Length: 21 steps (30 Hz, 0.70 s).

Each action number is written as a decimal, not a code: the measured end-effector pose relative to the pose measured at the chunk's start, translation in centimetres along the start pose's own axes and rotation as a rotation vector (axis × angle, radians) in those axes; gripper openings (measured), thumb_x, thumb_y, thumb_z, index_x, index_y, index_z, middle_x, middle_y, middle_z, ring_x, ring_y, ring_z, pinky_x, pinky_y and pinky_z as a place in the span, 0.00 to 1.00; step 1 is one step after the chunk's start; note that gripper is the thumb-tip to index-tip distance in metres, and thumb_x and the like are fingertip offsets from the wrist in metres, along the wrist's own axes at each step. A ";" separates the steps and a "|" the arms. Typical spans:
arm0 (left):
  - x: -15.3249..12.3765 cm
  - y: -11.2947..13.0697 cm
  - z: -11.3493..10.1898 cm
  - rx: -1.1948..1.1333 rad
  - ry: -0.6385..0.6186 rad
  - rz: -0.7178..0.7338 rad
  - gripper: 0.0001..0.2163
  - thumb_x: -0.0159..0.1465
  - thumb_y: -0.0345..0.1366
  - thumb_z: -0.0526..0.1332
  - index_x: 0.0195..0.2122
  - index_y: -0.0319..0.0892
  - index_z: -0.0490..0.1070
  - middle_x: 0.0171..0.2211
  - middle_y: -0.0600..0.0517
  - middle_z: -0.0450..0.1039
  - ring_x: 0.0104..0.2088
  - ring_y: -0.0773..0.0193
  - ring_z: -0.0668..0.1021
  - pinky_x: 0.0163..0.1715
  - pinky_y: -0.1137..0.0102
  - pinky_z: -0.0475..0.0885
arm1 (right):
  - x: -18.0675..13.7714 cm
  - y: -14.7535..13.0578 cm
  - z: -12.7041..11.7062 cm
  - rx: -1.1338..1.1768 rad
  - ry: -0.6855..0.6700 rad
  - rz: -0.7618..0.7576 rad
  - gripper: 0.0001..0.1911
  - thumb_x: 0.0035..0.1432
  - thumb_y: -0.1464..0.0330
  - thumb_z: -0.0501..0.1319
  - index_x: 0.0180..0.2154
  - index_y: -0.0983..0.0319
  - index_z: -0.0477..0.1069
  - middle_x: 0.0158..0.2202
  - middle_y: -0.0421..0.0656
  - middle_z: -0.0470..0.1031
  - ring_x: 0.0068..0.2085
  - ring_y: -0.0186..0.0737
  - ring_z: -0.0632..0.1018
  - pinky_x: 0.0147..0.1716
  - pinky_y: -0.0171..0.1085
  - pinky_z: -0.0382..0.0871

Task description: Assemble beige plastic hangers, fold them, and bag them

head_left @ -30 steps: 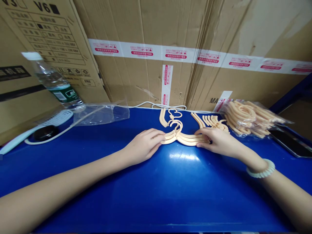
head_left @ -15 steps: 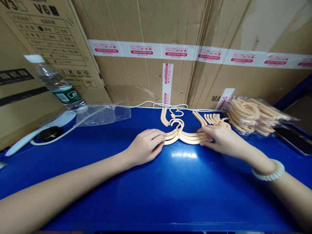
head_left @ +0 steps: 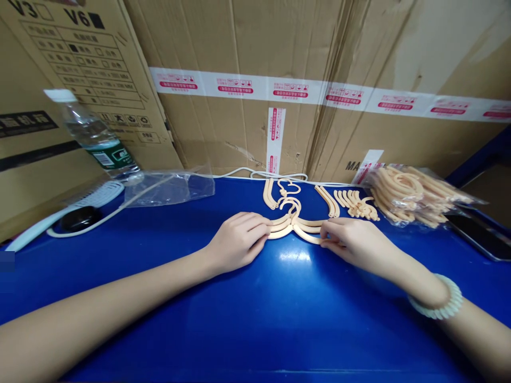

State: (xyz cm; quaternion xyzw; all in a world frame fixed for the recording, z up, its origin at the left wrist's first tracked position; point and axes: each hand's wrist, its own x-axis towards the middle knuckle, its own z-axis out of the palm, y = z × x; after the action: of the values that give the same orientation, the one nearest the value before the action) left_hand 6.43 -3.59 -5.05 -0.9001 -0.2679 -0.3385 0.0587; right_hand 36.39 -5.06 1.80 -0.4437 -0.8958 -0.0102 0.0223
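Hands rest palm-down on the blue table (head_left: 279,319), meeting at a small stack of beige hangers (head_left: 295,226). Left hand (head_left: 237,239) lies with loosely curled fingers touching the stack's left arm; right hand (head_left: 351,242) pinches the right arm between thumb and fingertips. Just beyond lie loose hanger pieces (head_left: 355,204), and further right a clear bag of hangers (head_left: 415,194) beside a dark phone (head_left: 479,234). Far left sit an empty plastic bag (head_left: 167,187), a white comb (head_left: 64,213) and a water bottle (head_left: 93,135) against cardboard boxes (head_left: 279,53).
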 end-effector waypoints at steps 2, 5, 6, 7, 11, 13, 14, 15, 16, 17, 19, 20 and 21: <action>-0.1 -0.1 0.0 0.015 -0.004 -0.014 0.08 0.70 0.28 0.56 0.44 0.40 0.74 0.45 0.44 0.81 0.47 0.53 0.81 0.46 0.58 0.75 | 0.0 0.1 0.1 -0.015 -0.001 0.022 0.04 0.64 0.74 0.61 0.36 0.60 0.71 0.37 0.45 0.80 0.33 0.43 0.79 0.30 0.36 0.64; -0.1 -0.1 0.0 0.034 0.004 -0.033 0.09 0.69 0.27 0.56 0.44 0.41 0.74 0.45 0.45 0.81 0.47 0.54 0.81 0.46 0.58 0.75 | 0.1 0.2 0.3 -0.064 0.017 0.047 0.04 0.64 0.74 0.60 0.37 0.60 0.71 0.36 0.45 0.80 0.33 0.43 0.79 0.29 0.36 0.62; -0.1 0.0 0.0 0.040 0.005 -0.037 0.08 0.69 0.27 0.56 0.44 0.41 0.74 0.45 0.45 0.81 0.46 0.53 0.81 0.46 0.58 0.75 | 0.1 0.3 0.4 -0.086 0.022 0.053 0.04 0.64 0.74 0.59 0.37 0.60 0.71 0.36 0.44 0.80 0.33 0.43 0.79 0.28 0.36 0.61; 0.0 0.0 0.0 0.046 0.008 -0.041 0.08 0.68 0.27 0.56 0.43 0.41 0.74 0.45 0.45 0.81 0.46 0.53 0.81 0.45 0.58 0.75 | 0.1 0.4 0.4 -0.109 0.026 0.057 0.04 0.64 0.74 0.58 0.37 0.60 0.71 0.35 0.44 0.80 0.32 0.43 0.79 0.28 0.35 0.60; 0.0 0.0 -0.1 0.065 0.019 -0.056 0.08 0.68 0.27 0.56 0.42 0.41 0.74 0.45 0.45 0.81 0.46 0.52 0.81 0.44 0.57 0.75 | 0.1 0.5 0.6 -0.181 0.020 0.073 0.07 0.64 0.73 0.55 0.34 0.60 0.69 0.33 0.45 0.79 0.30 0.42 0.78 0.25 0.36 0.55; 0.1 0.0 -0.1 0.069 0.024 -0.057 0.09 0.68 0.27 0.56 0.42 0.41 0.75 0.45 0.45 0.81 0.46 0.52 0.81 0.44 0.58 0.75 | 0.1 0.5 0.6 -0.190 0.003 0.091 0.07 0.64 0.73 0.56 0.33 0.60 0.68 0.31 0.44 0.78 0.29 0.42 0.77 0.25 0.36 0.54; 0.1 0.0 -0.1 0.069 0.025 -0.055 0.09 0.67 0.26 0.56 0.42 0.41 0.75 0.46 0.45 0.81 0.45 0.52 0.81 0.43 0.58 0.75 | 0.1 0.5 0.6 -0.187 -0.006 0.102 0.06 0.64 0.73 0.56 0.33 0.60 0.67 0.30 0.44 0.78 0.28 0.42 0.77 0.25 0.36 0.53; 0.1 0.0 -0.1 0.068 0.027 -0.053 0.08 0.68 0.26 0.56 0.42 0.41 0.75 0.46 0.45 0.81 0.45 0.52 0.82 0.43 0.58 0.75 | 0.1 0.5 0.6 -0.179 -0.015 0.115 0.06 0.63 0.73 0.57 0.32 0.59 0.67 0.28 0.43 0.77 0.27 0.42 0.76 0.24 0.36 0.53; 0.1 0.0 -0.1 0.064 0.028 -0.050 0.08 0.68 0.27 0.56 0.42 0.40 0.74 0.45 0.45 0.81 0.45 0.52 0.82 0.43 0.58 0.75 | 0.1 0.5 0.5 -0.165 -0.022 0.126 0.07 0.63 0.74 0.58 0.32 0.59 0.66 0.28 0.43 0.77 0.27 0.42 0.76 0.24 0.35 0.53; 0.0 -0.1 -0.1 0.061 0.027 -0.047 0.08 0.68 0.27 0.57 0.42 0.40 0.74 0.45 0.45 0.81 0.45 0.53 0.81 0.43 0.58 0.75 | 0.1 0.4 0.4 -0.149 -0.030 0.135 0.07 0.63 0.73 0.59 0.31 0.59 0.65 0.27 0.42 0.76 0.27 0.41 0.75 0.24 0.35 0.53; 0.0 -0.1 0.0 0.054 0.022 -0.043 0.07 0.68 0.27 0.57 0.42 0.41 0.74 0.45 0.45 0.81 0.46 0.53 0.81 0.44 0.58 0.75 | 0.2 0.3 0.3 -0.114 -0.046 0.143 0.09 0.63 0.72 0.61 0.30 0.59 0.65 0.27 0.42 0.76 0.27 0.41 0.75 0.25 0.35 0.54; 0.0 -0.1 0.0 0.052 0.021 -0.043 0.07 0.67 0.27 0.57 0.42 0.41 0.74 0.45 0.46 0.81 0.46 0.53 0.81 0.44 0.58 0.75 | 0.2 0.2 0.2 -0.098 -0.054 0.145 0.09 0.63 0.71 0.62 0.30 0.59 0.64 0.27 0.42 0.76 0.27 0.42 0.75 0.25 0.35 0.54; 0.0 -0.1 0.0 0.052 0.023 -0.043 0.08 0.67 0.27 0.57 0.42 0.41 0.74 0.45 0.46 0.81 0.46 0.53 0.81 0.45 0.58 0.75 | 0.2 0.1 0.0 -0.084 -0.061 0.148 0.10 0.64 0.71 0.62 0.30 0.59 0.65 0.27 0.42 0.76 0.27 0.42 0.75 0.25 0.35 0.55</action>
State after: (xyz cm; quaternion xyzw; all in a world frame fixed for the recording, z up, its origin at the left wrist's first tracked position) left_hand 6.42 -3.49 -5.05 -0.8884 -0.2950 -0.3429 0.0778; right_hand 36.37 -4.88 1.76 -0.5095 -0.8596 -0.0323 -0.0230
